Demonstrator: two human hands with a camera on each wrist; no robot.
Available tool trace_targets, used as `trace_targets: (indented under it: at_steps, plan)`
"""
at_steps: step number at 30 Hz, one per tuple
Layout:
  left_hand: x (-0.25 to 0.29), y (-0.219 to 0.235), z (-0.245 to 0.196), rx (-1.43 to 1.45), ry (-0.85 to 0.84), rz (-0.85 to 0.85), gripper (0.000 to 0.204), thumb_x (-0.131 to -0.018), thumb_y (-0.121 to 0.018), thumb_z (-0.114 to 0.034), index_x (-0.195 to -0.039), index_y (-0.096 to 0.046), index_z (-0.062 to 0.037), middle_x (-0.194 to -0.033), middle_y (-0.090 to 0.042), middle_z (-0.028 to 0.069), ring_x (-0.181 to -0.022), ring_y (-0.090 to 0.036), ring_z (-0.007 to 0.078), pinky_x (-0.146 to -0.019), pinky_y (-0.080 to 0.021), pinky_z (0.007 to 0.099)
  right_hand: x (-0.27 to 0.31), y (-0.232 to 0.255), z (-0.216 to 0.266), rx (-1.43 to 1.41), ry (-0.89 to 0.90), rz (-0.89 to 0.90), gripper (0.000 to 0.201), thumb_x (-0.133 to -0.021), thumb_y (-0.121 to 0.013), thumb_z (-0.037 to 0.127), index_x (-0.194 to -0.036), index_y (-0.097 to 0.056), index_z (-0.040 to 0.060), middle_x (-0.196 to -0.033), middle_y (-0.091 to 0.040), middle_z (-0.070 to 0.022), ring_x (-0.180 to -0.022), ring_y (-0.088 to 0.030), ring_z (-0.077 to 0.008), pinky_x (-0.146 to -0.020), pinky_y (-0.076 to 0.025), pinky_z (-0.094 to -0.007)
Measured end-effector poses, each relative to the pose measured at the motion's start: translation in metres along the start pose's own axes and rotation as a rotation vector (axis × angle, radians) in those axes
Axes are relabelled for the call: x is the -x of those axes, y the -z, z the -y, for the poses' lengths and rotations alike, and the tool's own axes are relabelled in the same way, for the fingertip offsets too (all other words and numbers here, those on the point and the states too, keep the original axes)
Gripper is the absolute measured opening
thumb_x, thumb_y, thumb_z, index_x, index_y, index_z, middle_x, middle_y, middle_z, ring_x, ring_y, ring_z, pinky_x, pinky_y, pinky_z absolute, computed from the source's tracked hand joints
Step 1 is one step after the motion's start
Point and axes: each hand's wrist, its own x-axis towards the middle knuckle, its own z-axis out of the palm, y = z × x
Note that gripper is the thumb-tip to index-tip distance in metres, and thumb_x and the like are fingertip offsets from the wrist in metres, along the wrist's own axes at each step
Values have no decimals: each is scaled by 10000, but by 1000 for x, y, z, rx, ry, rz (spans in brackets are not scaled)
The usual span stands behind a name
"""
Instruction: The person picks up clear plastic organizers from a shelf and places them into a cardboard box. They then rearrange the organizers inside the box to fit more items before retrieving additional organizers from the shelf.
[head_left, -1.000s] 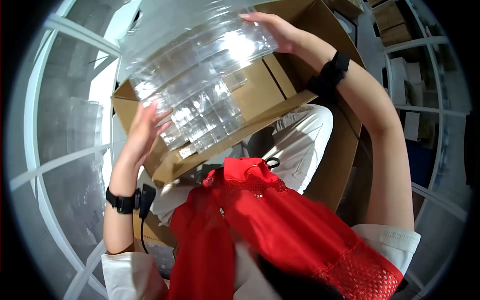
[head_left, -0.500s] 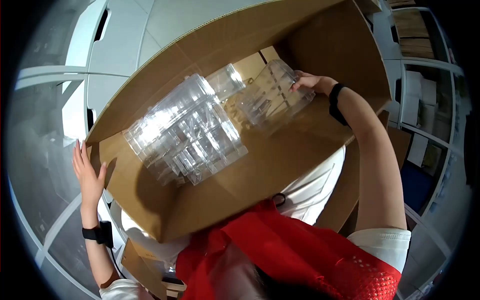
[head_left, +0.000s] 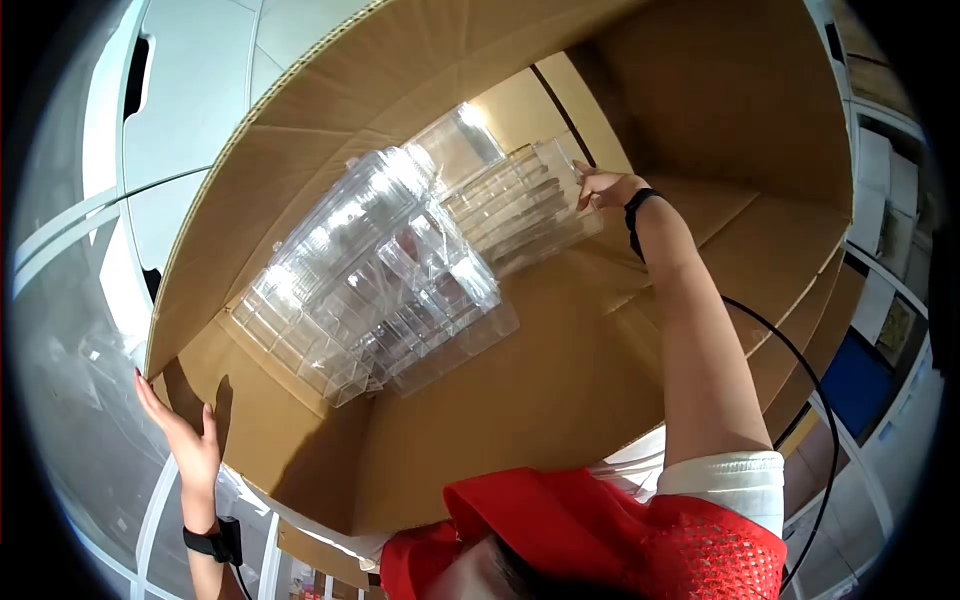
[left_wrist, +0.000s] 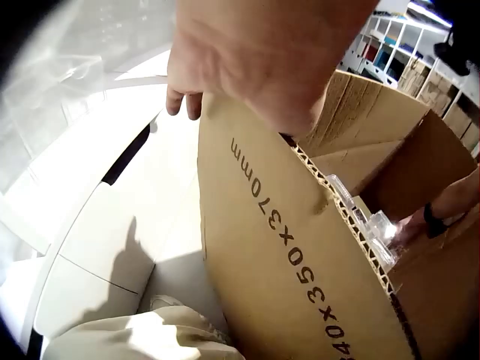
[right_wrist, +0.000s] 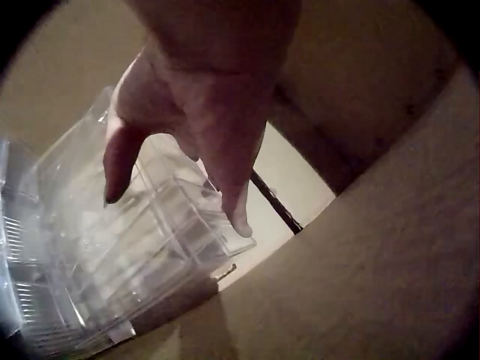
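Note:
My right hand [head_left: 610, 190] reaches inside the large cardboard box [head_left: 510, 410], at the right end of a clear plastic container [head_left: 525, 200]. In the right wrist view its fingers spread over the container's end, one fingertip right at the corner. The container sits on the box bottom beside a nested pile of clear plastic containers [head_left: 370, 280]. Another clear container [head_left: 455, 150] stands behind the pile. At the box's left edge is my left hand [head_left: 190, 440], fingers straight. In the left wrist view it lies against the printed cardboard wall [left_wrist: 270, 247], most fingers hidden.
White drawer fronts [head_left: 190, 90] stand beyond the box's far left wall. Shelves with boxes [head_left: 880, 190] are on the right. A black cable [head_left: 825, 410] loops near my right arm. My red garment [head_left: 560, 520] hangs over the near side of the box.
A large clear plastic load held in both hands a second ago now rests in the box. The right hand's container has moved from tilted to lying beside the pile. My left hand has moved to the box's edge.

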Motion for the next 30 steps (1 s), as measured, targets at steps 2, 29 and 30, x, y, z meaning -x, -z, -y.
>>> trace_targets:
  at_steps: [2,29,30]
  plan:
    - [0,-1,-3,-8,7,2,858,-714,-550,27,-1384,-19,-39,-1442,-43,186,-1328,-80,361,-1081,-104,437,-4,-9,6,242,-73,-123,1021,-607,-629,36,-1416,-23,180,-1419,-242,-152,-1271,-297,-300,-902,-368,-408]
    - [-2,3,7,-97,-78,53,903,-705,-597,-36,-1361,20,36,-1401,-11,294,-1311,-86,419,-1071,-149,416,-115,-121,101,122,-16,-913,773,-758,-604,245,-1354,-149,60,-1436,-117,-143,-1340,-123,-224,-1046,-183,-506]
    - [-1,5,6,4,-76,51,907,-708,-598,-74,-1358,23,43,-1395,-21,308,-1309,-73,429,-1071,-151,414,-84,-127,126,320,-161,-672,757,-765,-572,224,-1355,-136,36,-1405,-217,-181,-1305,-246,-220,-1022,-228,-516]
